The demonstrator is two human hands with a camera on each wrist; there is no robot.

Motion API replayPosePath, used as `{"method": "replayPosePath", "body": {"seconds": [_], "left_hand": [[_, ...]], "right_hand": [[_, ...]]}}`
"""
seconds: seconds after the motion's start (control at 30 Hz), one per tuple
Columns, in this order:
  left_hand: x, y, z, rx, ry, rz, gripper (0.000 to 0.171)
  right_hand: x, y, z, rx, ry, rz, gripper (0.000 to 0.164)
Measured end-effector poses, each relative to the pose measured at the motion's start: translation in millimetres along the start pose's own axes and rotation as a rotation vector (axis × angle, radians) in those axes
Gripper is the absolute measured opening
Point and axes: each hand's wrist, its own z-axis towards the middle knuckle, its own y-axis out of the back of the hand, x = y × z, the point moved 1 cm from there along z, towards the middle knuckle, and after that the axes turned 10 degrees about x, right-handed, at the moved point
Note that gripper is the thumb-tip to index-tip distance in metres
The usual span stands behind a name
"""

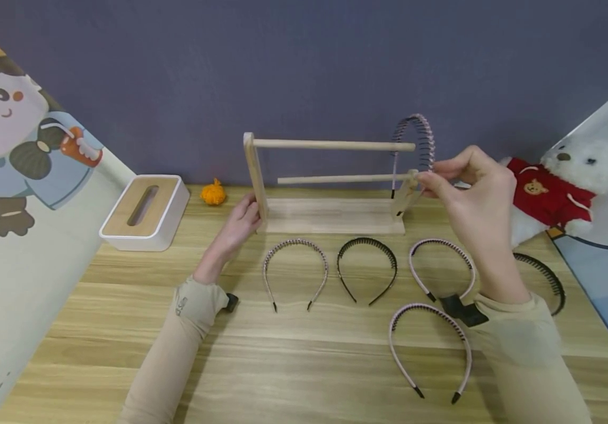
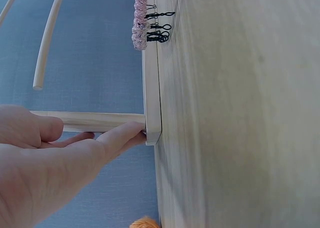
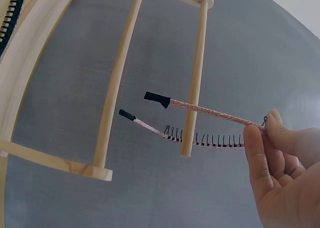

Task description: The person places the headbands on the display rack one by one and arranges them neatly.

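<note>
A wooden rack [image 1: 330, 215] with two horizontal rods stands at the back of the table. At its left upright, my left hand [image 1: 236, 227] grips the wood near the base, with fingers round the post in the left wrist view. My right hand [image 1: 481, 197] pinches a pink toothed headband [image 1: 427, 132] by one side, between thumb and fingers. This headband straddles the free right end of the upper rod [image 1: 336, 144]; in the right wrist view its two black-tipped ends [image 3: 157, 98] lie on either side of that rod. The lower rod [image 1: 336, 179] runs behind.
Several headbands lie in front of the rack, including a beaded one [image 1: 296, 241], a black one [image 1: 367, 241] and a pink one [image 1: 431, 307]. A tissue box [image 1: 145, 212] and an orange ornament [image 1: 212, 193] stand left. A white teddy bear [image 1: 553, 191] sits right.
</note>
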Motion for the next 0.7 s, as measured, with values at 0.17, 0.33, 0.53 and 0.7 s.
{"method": "replayPosePath", "body": {"seconds": [0.17,0.33,0.53,0.7], "left_hand": [[1.0,0.9,0.5,0.004,0.005,-0.008,0.051],[0.8,0.8,0.5,0.013,0.007,-0.015,0.051],[0.7,0.9,-0.6,0.011,0.002,-0.02,0.051],[1.3,0.3,-0.1,0.01,0.001,-0.023,0.051]], "right_hand": [[1,-6,2,0.007,0.01,-0.011,0.019],[4,-10,4,0.026,0.014,0.009,0.019],[7,-16,6,0.051,0.025,0.012,0.019],[8,-20,6,0.063,0.037,-0.001,0.019]]}}
